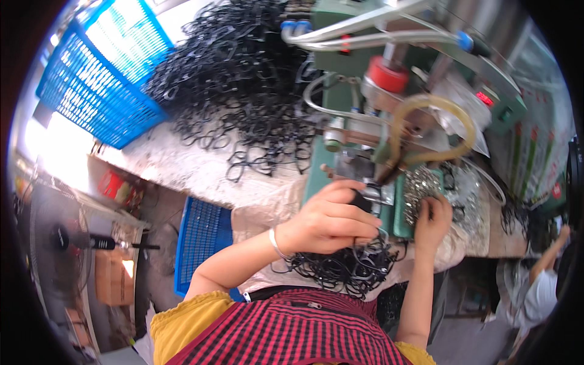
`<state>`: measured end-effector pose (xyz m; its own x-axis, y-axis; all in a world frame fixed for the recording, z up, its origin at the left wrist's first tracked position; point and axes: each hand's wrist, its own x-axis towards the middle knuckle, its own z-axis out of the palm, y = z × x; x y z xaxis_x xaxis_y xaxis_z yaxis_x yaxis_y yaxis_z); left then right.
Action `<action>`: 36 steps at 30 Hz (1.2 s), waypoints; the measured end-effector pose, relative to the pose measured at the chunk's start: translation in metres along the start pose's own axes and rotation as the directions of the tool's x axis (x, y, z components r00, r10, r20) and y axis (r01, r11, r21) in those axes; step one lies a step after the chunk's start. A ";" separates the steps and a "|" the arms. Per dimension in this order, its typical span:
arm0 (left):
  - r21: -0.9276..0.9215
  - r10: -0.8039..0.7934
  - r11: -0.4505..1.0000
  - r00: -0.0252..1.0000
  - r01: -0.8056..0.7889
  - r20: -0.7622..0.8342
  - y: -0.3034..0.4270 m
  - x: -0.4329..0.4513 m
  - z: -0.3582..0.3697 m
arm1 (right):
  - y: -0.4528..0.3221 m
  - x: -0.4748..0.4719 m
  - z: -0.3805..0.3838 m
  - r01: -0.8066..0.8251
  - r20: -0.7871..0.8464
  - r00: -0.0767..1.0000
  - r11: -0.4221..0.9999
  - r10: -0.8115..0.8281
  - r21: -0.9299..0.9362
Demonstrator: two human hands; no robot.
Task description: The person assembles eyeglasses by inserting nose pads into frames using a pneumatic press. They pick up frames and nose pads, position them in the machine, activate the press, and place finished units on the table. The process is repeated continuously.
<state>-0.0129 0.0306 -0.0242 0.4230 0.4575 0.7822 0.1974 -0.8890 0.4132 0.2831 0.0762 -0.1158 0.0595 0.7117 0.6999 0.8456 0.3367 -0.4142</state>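
Observation:
My left hand [331,219] is curled at the metal fixture [356,164] of a green bench press [335,54]. Between its fingers sits a black piece [362,200], whose full shape the hand hides. Just below, a heap of black spectacle frames [342,271] lies at the bench edge against my apron. My right hand [433,221] dips its fingertips into small shiny metal parts [422,182] in a green tray [399,205] to the right of the fixture. Whether a part is pinched there cannot be made out.
A large pile of black spectacle frames [242,68] covers the back of the bench. Blue plastic baskets [100,91] lean at the left; another blue basket [200,246] stands below. Hoses [365,39] and a yellowish tube loop [470,123] hang over the fixture. Another person [538,292] is at far right.

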 end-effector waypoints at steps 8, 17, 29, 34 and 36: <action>0.663 -0.127 0.693 0.953 0.283 -0.274 0.030 -0.066 -0.031 | 0.022 -0.024 0.001 -0.493 0.034 0.748 0.521 0.663 0.697; 0.623 -0.664 -0.005 0.463 0.782 -0.587 -0.094 -0.096 -0.105 | -0.024 0.019 0.029 -0.431 0.099 0.866 0.634 0.489 0.642; -0.370 -0.773 0.600 0.394 0.709 -0.498 -0.080 -0.114 -0.080 | -0.005 -0.045 -0.052 -0.504 0.110 0.854 0.757 0.508 0.416; -0.515 -0.771 0.635 0.419 0.576 -0.480 -0.073 -0.089 -0.068 | -0.081 0.023 -0.039 -0.166 0.213 0.975 0.825 0.057 0.540; -0.538 -0.805 0.589 0.384 0.603 -0.451 -0.084 -0.098 -0.061 | -0.105 0.041 -0.015 -0.131 0.171 0.985 0.777 0.030 0.616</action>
<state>-0.1246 0.0615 -0.1065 -0.3955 0.9009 0.1786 -0.1045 -0.2373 0.9658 0.2050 0.0613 -0.0348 -0.0064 0.8163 0.5776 0.3222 0.5485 -0.7716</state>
